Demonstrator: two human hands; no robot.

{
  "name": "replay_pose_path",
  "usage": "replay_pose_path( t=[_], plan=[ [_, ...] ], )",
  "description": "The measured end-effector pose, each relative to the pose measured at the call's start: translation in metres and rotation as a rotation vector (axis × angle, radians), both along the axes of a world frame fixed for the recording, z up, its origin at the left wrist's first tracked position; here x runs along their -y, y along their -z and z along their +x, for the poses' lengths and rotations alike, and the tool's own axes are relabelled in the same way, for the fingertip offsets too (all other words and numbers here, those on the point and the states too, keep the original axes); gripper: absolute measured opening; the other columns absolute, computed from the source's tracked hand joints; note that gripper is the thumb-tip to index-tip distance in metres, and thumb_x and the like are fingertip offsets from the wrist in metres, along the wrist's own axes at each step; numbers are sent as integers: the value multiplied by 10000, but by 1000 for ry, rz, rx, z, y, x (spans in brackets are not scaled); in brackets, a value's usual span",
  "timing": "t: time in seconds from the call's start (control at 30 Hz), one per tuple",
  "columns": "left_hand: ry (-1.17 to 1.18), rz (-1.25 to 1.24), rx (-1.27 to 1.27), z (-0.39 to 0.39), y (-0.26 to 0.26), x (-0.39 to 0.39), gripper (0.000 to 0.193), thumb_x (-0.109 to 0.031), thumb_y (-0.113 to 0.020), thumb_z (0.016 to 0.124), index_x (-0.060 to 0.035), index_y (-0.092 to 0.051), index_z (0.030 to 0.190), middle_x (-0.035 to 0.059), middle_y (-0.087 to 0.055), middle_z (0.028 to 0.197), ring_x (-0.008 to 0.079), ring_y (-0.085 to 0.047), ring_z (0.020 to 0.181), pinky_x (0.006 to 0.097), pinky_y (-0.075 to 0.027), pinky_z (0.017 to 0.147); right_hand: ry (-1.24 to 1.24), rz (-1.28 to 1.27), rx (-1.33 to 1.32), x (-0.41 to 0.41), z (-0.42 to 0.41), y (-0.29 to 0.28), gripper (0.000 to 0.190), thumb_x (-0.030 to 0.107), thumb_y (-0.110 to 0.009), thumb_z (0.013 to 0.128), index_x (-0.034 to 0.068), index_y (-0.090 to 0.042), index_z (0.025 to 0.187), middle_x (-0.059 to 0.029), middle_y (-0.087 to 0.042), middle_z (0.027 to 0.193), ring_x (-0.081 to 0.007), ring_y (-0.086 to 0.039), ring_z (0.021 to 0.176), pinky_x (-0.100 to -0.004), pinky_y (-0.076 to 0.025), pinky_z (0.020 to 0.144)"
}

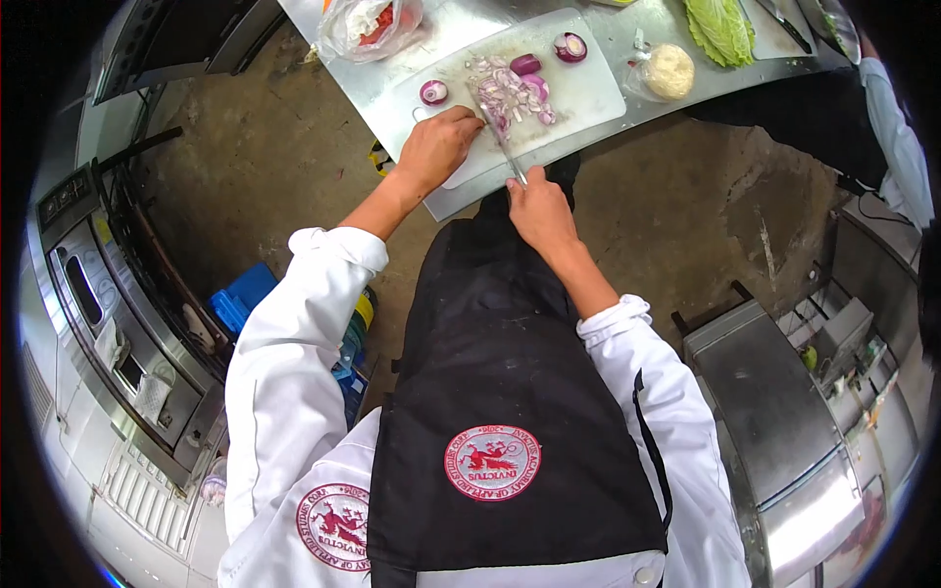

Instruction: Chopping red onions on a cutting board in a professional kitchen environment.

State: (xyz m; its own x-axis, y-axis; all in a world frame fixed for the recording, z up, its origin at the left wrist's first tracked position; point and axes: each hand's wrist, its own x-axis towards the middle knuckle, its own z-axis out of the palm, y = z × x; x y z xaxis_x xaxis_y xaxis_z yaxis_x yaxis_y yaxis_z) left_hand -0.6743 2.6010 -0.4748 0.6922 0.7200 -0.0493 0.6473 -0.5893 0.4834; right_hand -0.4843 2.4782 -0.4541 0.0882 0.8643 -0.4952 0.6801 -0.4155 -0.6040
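A white cutting board (588,95) lies on a metal table, with a heap of chopped red onion (507,92) near its middle. My right hand (542,209) grips the handle of a kitchen knife (506,147), whose blade reaches to the left edge of the heap. Beside the blade, my left hand (441,143) has its fingers bent together near the blade; whether they pinch anything is hidden. One cut red onion (434,92) lies above my left hand, another (570,48) at the board's upper right. Larger onion pieces (526,65) rest against the heap.
On the metal table (448,202) are a plastic bag with red and white contents (371,26), a bagged pale round item (667,72) and a leafy green vegetable (720,33). Another knife (786,26) lies at the far right, near a person's sleeve (893,132).
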Motion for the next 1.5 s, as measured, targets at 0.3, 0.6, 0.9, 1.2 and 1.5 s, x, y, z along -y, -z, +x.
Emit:
replay_pose_path(
  t=[0.3, 0.6, 0.9, 1.2, 1.5],
  plan=[
    [-229, -39, 221, -5, 4, 5, 151, -115, -734, 953, -49, -801, 1072, 109, -766, 1086, 348, -741, 897, 419, -601, 787, -79, -61, 92, -5, 5, -39, 361, 290, -621, 1062, -57, -543, 998, -352, -706, 853, -542, -710, 862, -609, -567, 775],
    [-168, 12, 145, -5, 5, 0, 132, -108, -709, 969, -22, -756, 1056, 125, -735, 1080, 359, -727, 915, 431, -597, 796, -59, -14, 93, -8, -12, -9, 346, 272, -625, 1055, -62, -549, 1003, -351, -711, 861, -538, -718, 872, -602, -577, 786],
    [282, 190, -92, -15, 6, -14, 162, -95, -636, 869, -31, -700, 1003, 75, -660, 1149, 250, -691, 1030, 384, -606, 820, -102, -86, 114, -8, 5, -45, 359, 276, -622, 1055, -74, -555, 1011, -353, -709, 856, -537, -720, 861, -591, -583, 786],
    [213, 138, -66, -7, 10, -9, 191, -73, -627, 884, -40, -724, 1045, 84, -669, 1120, 268, -702, 989, 404, -610, 791, -52, -7, 74, -2, -1, 0, 358, 278, -623, 1056, -68, -547, 1002, -356, -706, 852, -542, -717, 866, -599, -577, 780],
    [-16, 107, 83, 0, 14, -2, 175, -98, -650, 946, -36, -749, 1076, 92, -719, 1130, 306, -723, 968, 427, -609, 793, -62, -83, 83, 1, 7, -32, 357, 276, -628, 1052, -70, -552, 1009, -355, -708, 855, -538, -718, 868, -602, -575, 783]
  ],
)
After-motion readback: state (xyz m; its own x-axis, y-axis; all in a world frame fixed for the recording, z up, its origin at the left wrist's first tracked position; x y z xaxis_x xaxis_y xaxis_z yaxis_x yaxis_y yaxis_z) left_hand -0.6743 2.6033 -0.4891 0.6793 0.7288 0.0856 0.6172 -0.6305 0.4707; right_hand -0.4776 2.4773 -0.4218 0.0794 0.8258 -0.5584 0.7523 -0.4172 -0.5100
